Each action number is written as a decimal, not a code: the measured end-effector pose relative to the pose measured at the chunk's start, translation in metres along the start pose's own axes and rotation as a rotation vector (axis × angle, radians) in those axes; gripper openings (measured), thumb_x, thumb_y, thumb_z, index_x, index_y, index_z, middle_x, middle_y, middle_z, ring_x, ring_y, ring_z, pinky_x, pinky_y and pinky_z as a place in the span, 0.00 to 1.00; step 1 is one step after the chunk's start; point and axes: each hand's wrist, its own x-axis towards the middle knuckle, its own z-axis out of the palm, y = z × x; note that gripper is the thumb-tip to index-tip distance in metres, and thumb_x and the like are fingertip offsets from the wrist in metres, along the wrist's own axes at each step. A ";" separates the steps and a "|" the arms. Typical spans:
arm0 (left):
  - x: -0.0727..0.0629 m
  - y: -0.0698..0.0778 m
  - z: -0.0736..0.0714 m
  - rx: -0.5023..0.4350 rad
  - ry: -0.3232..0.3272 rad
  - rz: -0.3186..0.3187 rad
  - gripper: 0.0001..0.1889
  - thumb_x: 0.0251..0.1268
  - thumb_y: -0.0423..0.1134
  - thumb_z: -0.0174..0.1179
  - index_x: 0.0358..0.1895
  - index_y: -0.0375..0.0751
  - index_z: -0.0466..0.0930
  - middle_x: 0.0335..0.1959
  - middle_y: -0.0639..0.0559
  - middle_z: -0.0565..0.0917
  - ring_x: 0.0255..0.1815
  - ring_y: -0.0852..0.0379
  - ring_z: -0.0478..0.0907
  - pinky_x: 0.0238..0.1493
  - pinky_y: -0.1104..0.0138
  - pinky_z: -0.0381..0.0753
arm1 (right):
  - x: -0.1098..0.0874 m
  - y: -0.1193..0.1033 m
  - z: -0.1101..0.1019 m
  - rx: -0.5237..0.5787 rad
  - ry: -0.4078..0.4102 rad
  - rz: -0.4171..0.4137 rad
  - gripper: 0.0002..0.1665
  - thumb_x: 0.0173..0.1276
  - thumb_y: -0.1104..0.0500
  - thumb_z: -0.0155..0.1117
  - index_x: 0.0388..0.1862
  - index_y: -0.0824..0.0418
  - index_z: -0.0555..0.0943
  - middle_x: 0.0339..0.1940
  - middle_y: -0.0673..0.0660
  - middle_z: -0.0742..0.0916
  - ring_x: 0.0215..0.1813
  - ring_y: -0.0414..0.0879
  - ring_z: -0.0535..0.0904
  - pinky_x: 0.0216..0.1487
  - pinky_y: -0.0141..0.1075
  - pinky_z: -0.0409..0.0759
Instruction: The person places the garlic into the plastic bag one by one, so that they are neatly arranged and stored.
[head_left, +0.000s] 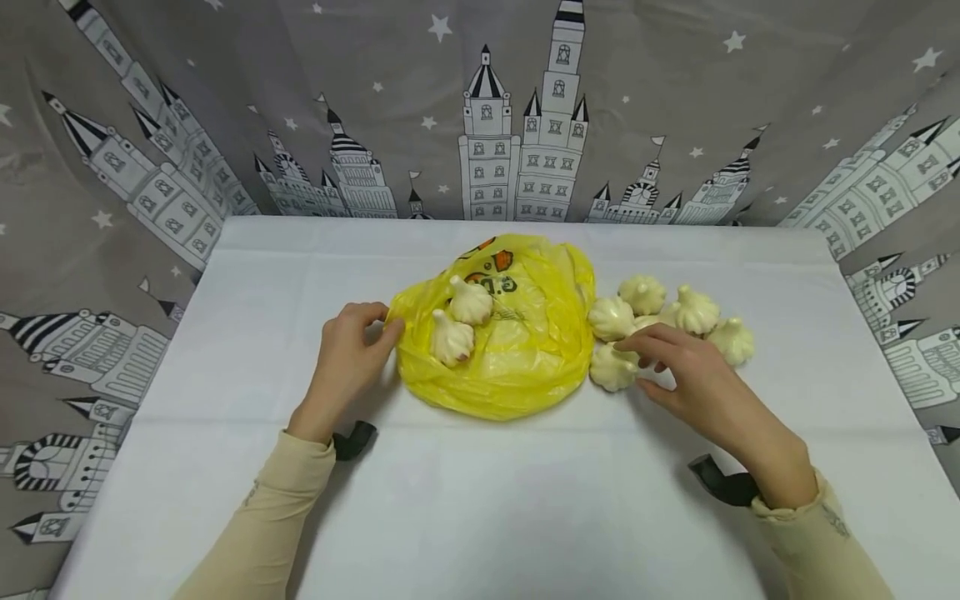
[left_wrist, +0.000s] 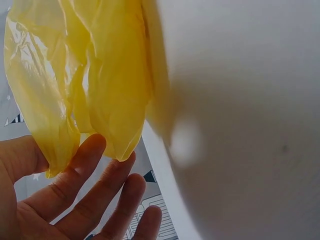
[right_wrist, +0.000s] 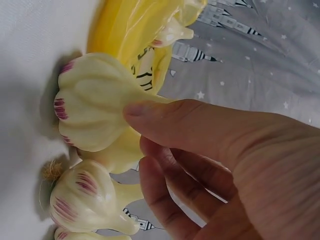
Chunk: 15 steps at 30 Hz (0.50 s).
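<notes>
A crumpled yellow plastic bag (head_left: 525, 358) lies with its mouth spread on the white-covered table, and two garlic bulbs (head_left: 453, 338) rest on it at the left. My left hand (head_left: 351, 354) pinches the bag's left edge between thumb and index finger (left_wrist: 90, 150), the other fingers held loosely apart. To the right of the bag, my right hand (head_left: 693, 375) has its thumb and fingers around the neck of the nearest garlic bulb (right_wrist: 92, 102). That bulb is cream with purple streaks at its base and sits low by the cloth, close to the bag's right side.
Several more garlic bulbs (head_left: 697, 310) are clustered behind and beside the right hand. Dark straps (head_left: 723, 482) show at both wrists. A grey curtain (head_left: 405, 92) printed with castles and stars hangs behind the table and along its sides.
</notes>
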 end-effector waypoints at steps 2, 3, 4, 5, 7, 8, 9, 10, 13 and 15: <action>0.000 0.000 0.000 0.003 0.003 -0.010 0.13 0.76 0.36 0.60 0.49 0.28 0.86 0.56 0.29 0.85 0.64 0.31 0.77 0.68 0.37 0.71 | 0.003 0.001 0.001 0.001 -0.003 0.000 0.32 0.52 0.76 0.81 0.56 0.59 0.86 0.50 0.53 0.89 0.41 0.45 0.85 0.39 0.42 0.86; 0.001 -0.001 -0.001 0.006 0.004 -0.015 0.13 0.76 0.36 0.60 0.49 0.27 0.86 0.56 0.28 0.84 0.64 0.31 0.77 0.68 0.37 0.71 | 0.004 0.001 0.001 0.004 -0.004 0.002 0.31 0.52 0.76 0.81 0.56 0.59 0.87 0.50 0.53 0.89 0.41 0.46 0.85 0.39 0.43 0.86; 0.001 -0.001 -0.001 0.006 0.007 -0.020 0.13 0.76 0.37 0.60 0.49 0.27 0.86 0.56 0.28 0.84 0.64 0.30 0.77 0.68 0.37 0.71 | 0.005 0.001 0.001 0.006 -0.003 0.005 0.31 0.52 0.76 0.81 0.55 0.58 0.87 0.50 0.53 0.89 0.41 0.46 0.85 0.39 0.43 0.86; 0.001 -0.001 -0.001 0.004 0.009 -0.023 0.13 0.76 0.37 0.60 0.49 0.27 0.86 0.57 0.28 0.84 0.65 0.30 0.77 0.69 0.37 0.71 | 0.006 0.002 0.001 0.010 0.000 0.009 0.31 0.52 0.76 0.81 0.55 0.58 0.87 0.49 0.53 0.89 0.41 0.46 0.85 0.40 0.43 0.86; 0.001 -0.001 -0.001 0.000 0.006 -0.026 0.13 0.76 0.37 0.60 0.49 0.28 0.86 0.57 0.28 0.84 0.65 0.30 0.77 0.69 0.37 0.71 | 0.006 0.002 0.003 0.014 0.007 0.016 0.31 0.52 0.77 0.80 0.54 0.57 0.87 0.48 0.52 0.89 0.41 0.45 0.85 0.40 0.43 0.86; 0.001 -0.001 -0.001 -0.002 0.002 -0.026 0.13 0.77 0.37 0.60 0.49 0.27 0.86 0.57 0.28 0.84 0.65 0.30 0.77 0.69 0.37 0.71 | 0.005 0.003 0.003 0.018 0.010 0.014 0.31 0.52 0.77 0.81 0.53 0.57 0.88 0.48 0.52 0.89 0.40 0.45 0.84 0.39 0.42 0.86; 0.001 -0.002 -0.001 -0.003 -0.003 -0.026 0.13 0.77 0.37 0.60 0.49 0.28 0.86 0.57 0.28 0.84 0.65 0.30 0.77 0.69 0.37 0.71 | 0.004 0.003 0.004 0.020 0.014 0.011 0.31 0.51 0.77 0.81 0.53 0.57 0.88 0.47 0.52 0.89 0.40 0.45 0.84 0.39 0.42 0.86; 0.001 -0.002 -0.001 -0.003 -0.008 -0.025 0.13 0.77 0.37 0.60 0.49 0.28 0.86 0.58 0.28 0.84 0.65 0.30 0.77 0.69 0.37 0.71 | 0.003 0.004 0.005 0.022 0.019 0.007 0.31 0.50 0.77 0.81 0.52 0.57 0.88 0.47 0.52 0.90 0.39 0.45 0.84 0.39 0.42 0.86; 0.001 -0.002 -0.002 0.000 -0.005 -0.025 0.12 0.77 0.36 0.60 0.49 0.28 0.86 0.57 0.28 0.84 0.65 0.31 0.77 0.68 0.37 0.71 | 0.002 0.006 0.006 0.022 0.034 -0.006 0.30 0.50 0.78 0.81 0.51 0.57 0.88 0.45 0.52 0.90 0.38 0.44 0.84 0.38 0.42 0.86; 0.003 -0.001 -0.002 -0.003 0.009 -0.014 0.12 0.76 0.36 0.61 0.48 0.28 0.86 0.56 0.29 0.85 0.64 0.31 0.77 0.68 0.37 0.71 | 0.001 0.007 0.005 0.019 0.048 -0.009 0.30 0.49 0.78 0.81 0.50 0.57 0.89 0.45 0.52 0.90 0.38 0.44 0.85 0.38 0.42 0.87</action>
